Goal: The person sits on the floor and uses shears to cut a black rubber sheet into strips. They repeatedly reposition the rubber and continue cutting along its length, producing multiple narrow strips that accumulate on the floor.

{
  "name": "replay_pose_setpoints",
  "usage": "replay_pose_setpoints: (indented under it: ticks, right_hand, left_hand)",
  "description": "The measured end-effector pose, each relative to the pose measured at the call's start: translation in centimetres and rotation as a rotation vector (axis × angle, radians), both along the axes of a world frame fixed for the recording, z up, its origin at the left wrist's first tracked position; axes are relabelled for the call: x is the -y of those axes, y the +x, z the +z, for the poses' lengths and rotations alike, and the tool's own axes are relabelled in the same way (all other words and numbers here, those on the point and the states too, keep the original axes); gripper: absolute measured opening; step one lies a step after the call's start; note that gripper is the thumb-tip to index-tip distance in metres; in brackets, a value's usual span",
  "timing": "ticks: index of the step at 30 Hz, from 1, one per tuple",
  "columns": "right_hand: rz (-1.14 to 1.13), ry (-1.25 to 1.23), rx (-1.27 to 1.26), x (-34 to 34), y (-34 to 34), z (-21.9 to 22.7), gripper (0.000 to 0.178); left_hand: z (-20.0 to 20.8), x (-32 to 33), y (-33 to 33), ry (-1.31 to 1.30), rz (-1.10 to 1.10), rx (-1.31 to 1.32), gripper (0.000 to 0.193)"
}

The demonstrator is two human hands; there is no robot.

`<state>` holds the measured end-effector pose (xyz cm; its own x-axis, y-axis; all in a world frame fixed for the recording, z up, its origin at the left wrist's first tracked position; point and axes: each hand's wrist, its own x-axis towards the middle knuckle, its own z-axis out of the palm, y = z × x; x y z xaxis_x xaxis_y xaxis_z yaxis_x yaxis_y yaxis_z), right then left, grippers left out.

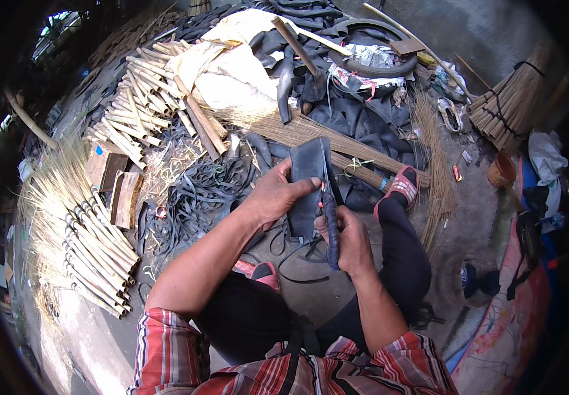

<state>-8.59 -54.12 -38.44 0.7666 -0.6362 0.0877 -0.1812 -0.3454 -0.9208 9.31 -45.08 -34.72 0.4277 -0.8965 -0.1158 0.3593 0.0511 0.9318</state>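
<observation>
A piece of black rubber sheet (306, 164) stands upright in front of me, pinched by my left hand (279, 196) with the thumb lying across its face. My right hand (352, 240) is closed around what look like scissors (330, 227), their handles wrapped in dark blue-black material. The upper end of the scissors lies along the right edge of the rubber; the blades are mostly hidden. A thin black rubber strip (304, 280) curls below the sheet, between my knees.
Left of me lie a heap of cut rubber strips (199, 191), wooden blocks (125, 197), bound straw bundles (93, 243) and a pile of bamboo sticks (143, 99). Ahead are long straw stalks (311, 131), rubber scraps and a tyre (390, 69). A broom head (512, 105) leans at right.
</observation>
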Motion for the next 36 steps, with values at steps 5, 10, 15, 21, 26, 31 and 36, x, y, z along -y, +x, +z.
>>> replay_pose_setpoints:
  ticks: [5,10,15,21,26,31,36]
  right_hand:
    - [0.058,0.071,0.018,-1.6,-1.2,1.4,0.04]
    - [0.023,0.134,0.017,-2.3,-0.5,1.5,0.051]
    - [0.009,0.041,0.008,-3.1,-0.7,3.7,0.054]
    - [0.082,-0.05,0.047,-5.4,0.2,6.1,0.058]
    - [0.243,0.055,-0.06,-4.5,5.5,7.7,0.063]
    - [0.348,0.031,-0.106,-4.7,9.4,9.8,0.077]
    - [0.359,-0.19,-0.141,-5.9,12.6,9.9,0.083]
  left_hand:
    - [1.3,-0.9,0.9,0.013,0.072,-0.181,0.041]
    - [1.8,-1.8,-0.1,-0.063,0.089,-0.006,0.051]
    - [2.4,-3.2,-0.8,-0.147,0.008,0.101,0.052]
    - [4.2,-5.6,1.6,-0.196,0.128,-0.057,0.046]
    - [5.1,-7.0,4.4,-0.227,0.386,0.026,0.044]
    - [5.1,-8.8,7.7,-0.327,0.481,-0.112,0.03]
    - [5.2,-11.4,11.8,-0.253,0.583,-0.189,0.032]
